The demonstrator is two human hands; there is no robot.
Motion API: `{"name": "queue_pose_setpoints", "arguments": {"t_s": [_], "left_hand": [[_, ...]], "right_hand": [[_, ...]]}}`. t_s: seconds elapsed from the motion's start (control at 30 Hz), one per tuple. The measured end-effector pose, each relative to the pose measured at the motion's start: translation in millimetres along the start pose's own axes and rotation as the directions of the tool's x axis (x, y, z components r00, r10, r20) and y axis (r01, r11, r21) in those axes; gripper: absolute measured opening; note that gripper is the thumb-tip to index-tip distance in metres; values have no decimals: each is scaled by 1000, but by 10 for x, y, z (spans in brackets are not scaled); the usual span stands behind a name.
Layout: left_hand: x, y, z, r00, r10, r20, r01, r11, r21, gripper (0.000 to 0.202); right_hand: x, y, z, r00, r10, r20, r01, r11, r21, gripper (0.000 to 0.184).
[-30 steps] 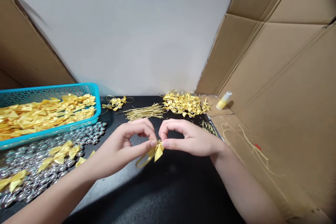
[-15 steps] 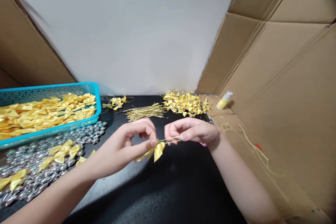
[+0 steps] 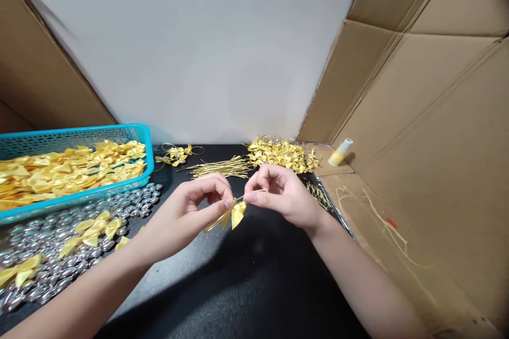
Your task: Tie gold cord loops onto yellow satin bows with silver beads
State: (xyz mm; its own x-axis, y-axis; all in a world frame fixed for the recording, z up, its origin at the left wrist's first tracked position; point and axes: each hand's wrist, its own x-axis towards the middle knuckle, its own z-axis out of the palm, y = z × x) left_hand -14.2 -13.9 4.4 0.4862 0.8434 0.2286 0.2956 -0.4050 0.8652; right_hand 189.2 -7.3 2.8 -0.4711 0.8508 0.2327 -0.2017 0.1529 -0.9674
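My left hand (image 3: 191,212) pinches a small yellow satin bow (image 3: 234,215) at its knot, above the black table (image 3: 246,286). My right hand (image 3: 278,193) is closed in a pinch on a thin gold cord (image 3: 254,192) that runs from the bow's middle. Both hands meet at the centre of the view, fingertips almost touching. The bow's tails hang down to the left below my left thumb.
A teal basket (image 3: 139,132) of yellow bows stands at the left, with silver beads (image 3: 59,259) and loose bows (image 3: 93,230) in front. At the back lie a bundle of gold cords (image 3: 218,167), a heap of finished bows (image 3: 280,154) and a small yellow bottle (image 3: 340,151). Cardboard walls flank both sides.
My right hand drew the gold cord out to the right, then came back close to the bow and rose slightly. My left hand kept its pinch on the bow.
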Motion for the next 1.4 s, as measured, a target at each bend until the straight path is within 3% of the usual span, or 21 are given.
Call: {"name": "queue_pose_setpoints", "arguments": {"t_s": [0.1, 0.17, 0.27, 0.37, 0.43, 0.5, 0.57, 0.67, 0.73, 0.83, 0.9, 0.97, 1.17, 1.4], "left_hand": [[3, -6, 3, 1000, 9, 3, -9, 1000, 17, 22], [1, -15, 10, 1000, 17, -4, -17, 1000, 19, 23], [-4, -30, 25, 1000, 18, -8, -18, 999, 28, 23], [-2, -39, 43, 1000, 22, 10, -22, 998, 56, 23], [4, -38, 52, 999, 27, 28, -29, 997, 68, 22], [8, -28, 55, 999, 18, 28, -20, 998, 65, 21], [7, -9, 50, 1000, 2, 19, -3, 999, 48, 21], [-3, 19, 34, 1000, -13, 20, 13, 1000, 19, 21], [-6, 23, 22, 1000, -13, 17, 13, 1000, 13, 21], [5, -3, 8, 1000, -3, -15, 3, 1000, 26, 23], [14, -27, 6, 1000, 5, -30, -4, 999, 35, 23], [15, -44, 13, 999, 27, -38, -25, 998, 49, 23], [-20, -23, 57, 984, 163, -68, -149, 973, 178, 19], [-49, 36, 78, 953, 282, -105, -242, 926, 290, 18]], "right_hand": [[23, 9, -50, 986, 114, 121, -130, 982, 134, 43], [21, -13, -69, 974, 174, 143, -189, 977, 96, 40], [-19, -77, -62, 969, 241, 51, -231, 961, -150, 34], [-68, -128, -32, 977, 214, 27, -182, 886, -427, 28], [-76, -132, -25, 982, 181, 48, -138, 871, -471, 34], [-55, -107, -39, 988, 141, 59, -111, 930, -351, 43], [-13, -57, -71, 994, 82, 66, -74, 990, -119, 49], [51, 35, -132, 996, -12, 89, -5, 981, 193, 49], [75, 78, -173, 989, -27, 146, -15, 960, 279, 45], [70, 67, -212, 971, 91, 220, -115, 989, 96, 43], [50, 18, -209, 954, 210, 214, -185, 974, -131, 36], [28, -35, -187, 947, 248, 204, -195, 949, -248, 30], [11, -60, -110, 979, 69, 190, -27, 976, -214, 49], [-39, -19, 12, 995, -96, 30, 101, 974, -205, 44]]}}
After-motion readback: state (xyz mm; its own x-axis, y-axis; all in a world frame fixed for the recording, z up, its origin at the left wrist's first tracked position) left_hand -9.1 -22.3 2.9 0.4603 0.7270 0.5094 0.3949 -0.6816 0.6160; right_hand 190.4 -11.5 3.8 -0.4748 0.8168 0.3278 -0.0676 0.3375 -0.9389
